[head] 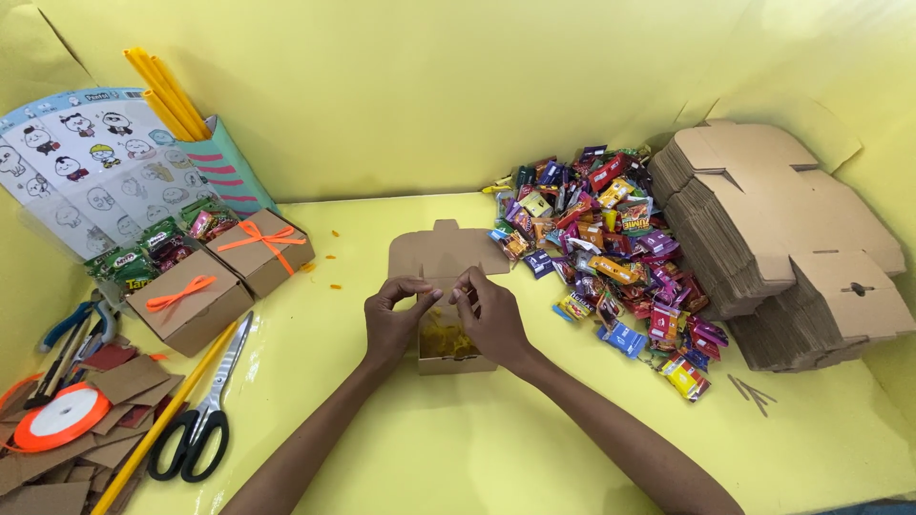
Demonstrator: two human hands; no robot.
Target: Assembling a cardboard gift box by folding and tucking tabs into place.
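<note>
Both hands work over a small open cardboard box (456,348) that sits at the centre of the yellow tabletop (477,448), its lid flap standing open toward 12 o'clock. The left hand (393,319) is at the box's 9 o'clock side, thumb and forefinger pinched narrow above the opening. The right hand (491,315) covers the 3 o'clock side, fingers likewise pinched close; the fingertips of the two hands nearly meet. Whatever is pinched between them is too small to make out. Yellow filling (444,336) shows inside the box.

At 2 o'clock from the box lies a heap of wrapped sweets (601,248) in mixed colours. Beyond it, at 3 o'clock, stands a stack of flat cardboard box blanks (773,238).

At 9 to 10 o'clock are two closed boxes tied with orange bows (224,277), set just beside each other. Black-handled scissors (205,420) lie at 8 o'clock, alongside a long yellow stick (162,429). A reel of orange ribbon (62,417) rests on cardboard scraps (95,448) at the far 8 o'clock edge, with blue-handled pliers (72,324) near it. A sticker sheet of cartoon figures (81,162) leans against the back wall at 10 o'clock, next to a holder of yellow rolls (191,124).
</note>
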